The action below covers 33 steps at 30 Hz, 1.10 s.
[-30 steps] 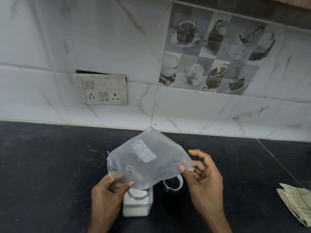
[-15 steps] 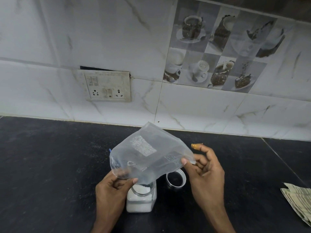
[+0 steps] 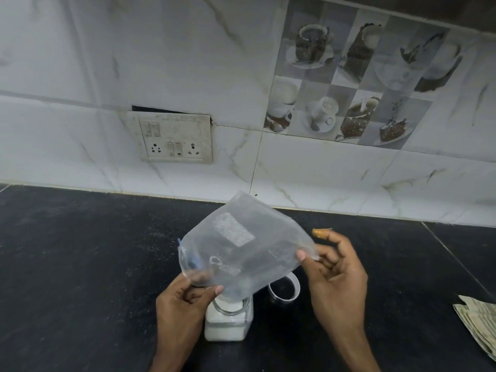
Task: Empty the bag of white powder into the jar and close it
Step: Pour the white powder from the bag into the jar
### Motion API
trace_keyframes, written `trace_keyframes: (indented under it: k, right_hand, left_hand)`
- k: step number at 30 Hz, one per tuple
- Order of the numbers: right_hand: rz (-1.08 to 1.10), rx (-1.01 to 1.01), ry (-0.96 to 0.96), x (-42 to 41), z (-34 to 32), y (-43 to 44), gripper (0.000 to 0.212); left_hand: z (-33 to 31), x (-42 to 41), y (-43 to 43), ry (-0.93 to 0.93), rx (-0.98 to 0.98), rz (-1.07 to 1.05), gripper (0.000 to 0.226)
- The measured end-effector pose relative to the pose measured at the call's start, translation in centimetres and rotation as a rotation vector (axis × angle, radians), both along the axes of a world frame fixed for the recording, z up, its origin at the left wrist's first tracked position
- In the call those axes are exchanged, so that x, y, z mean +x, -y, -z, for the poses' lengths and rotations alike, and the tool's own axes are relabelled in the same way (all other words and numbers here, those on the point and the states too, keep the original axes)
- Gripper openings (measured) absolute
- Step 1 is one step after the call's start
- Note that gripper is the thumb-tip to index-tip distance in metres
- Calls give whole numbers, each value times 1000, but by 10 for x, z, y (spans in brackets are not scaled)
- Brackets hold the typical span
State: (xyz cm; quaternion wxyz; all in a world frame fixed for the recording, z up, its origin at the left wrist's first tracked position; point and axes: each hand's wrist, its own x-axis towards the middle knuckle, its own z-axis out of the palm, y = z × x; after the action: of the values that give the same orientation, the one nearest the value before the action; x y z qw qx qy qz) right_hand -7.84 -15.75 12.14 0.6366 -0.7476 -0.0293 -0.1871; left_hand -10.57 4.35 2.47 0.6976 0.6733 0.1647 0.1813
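Note:
A clear plastic bag with a blue zip edge hangs tilted over a small square glass jar, its lower mouth right above the jar's opening. The bag looks see-through, with little powder visible in it. White powder fills most of the jar. My left hand pinches the bag's lower left edge beside the jar. My right hand pinches the bag's right corner, higher up. The jar's clear round lid lies on the black counter just right of the jar, partly behind the bag.
A folded striped cloth lies at the counter's right edge. A small orange scrap sits behind my right hand. The marble-tiled wall with a switch and socket plate rises behind the counter.
The bag has stayed over the jar, held by both hands at much the same tilt. The camera has dipped, so everything sits a little higher in view.

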Motion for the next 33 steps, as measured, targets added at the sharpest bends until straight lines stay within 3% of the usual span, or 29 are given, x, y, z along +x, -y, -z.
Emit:
trace_keyframes:
  k: [23,33]
  right_hand:
    - [59,-55,21,2,6,9,41]
    - [45,86,-123,12,20,25,32]
  left_hand:
    - [-9,3,-1,-3,11,7,35]
    - [-44,10,-13,211,48,37,41]
